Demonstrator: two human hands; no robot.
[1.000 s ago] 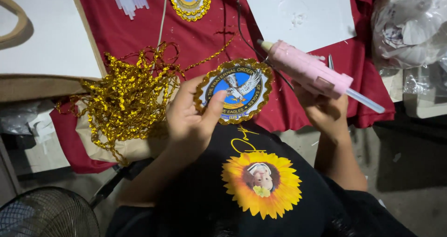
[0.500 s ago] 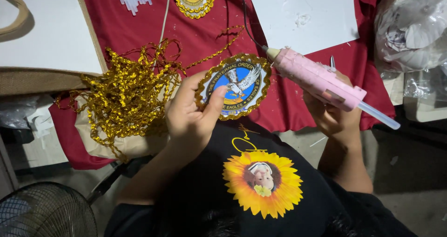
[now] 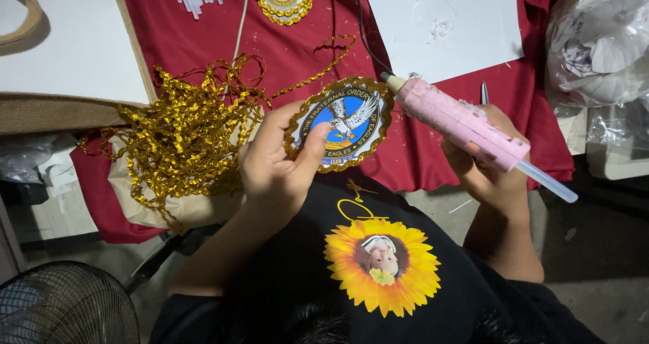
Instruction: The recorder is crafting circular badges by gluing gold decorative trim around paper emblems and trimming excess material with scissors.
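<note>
Two bare hands work over the red cloth point(image 3: 203, 26): the left hand point(image 3: 274, 165) pinches a round blue gold-edged emblem point(image 3: 341, 123), and the right hand point(image 3: 490, 165) wraps a pink glue gun point(image 3: 456, 122), nozzle pointing up-left at the emblem's rim. Its fingertips are hidden.

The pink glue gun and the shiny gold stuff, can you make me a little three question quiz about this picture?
1. True or false: the right hand holds the pink glue gun.
2. What does the left hand hold? A) a round badge with gold edging B) a bundle of glue sticks C) the fan
3. On which side of the round badge in the picture does the heap of gold trim lie?

Key:
1. True; its nozzle points at the badge's edge.
2. A; the thumb presses on its face.
3. The left, on the red cloth.
</note>
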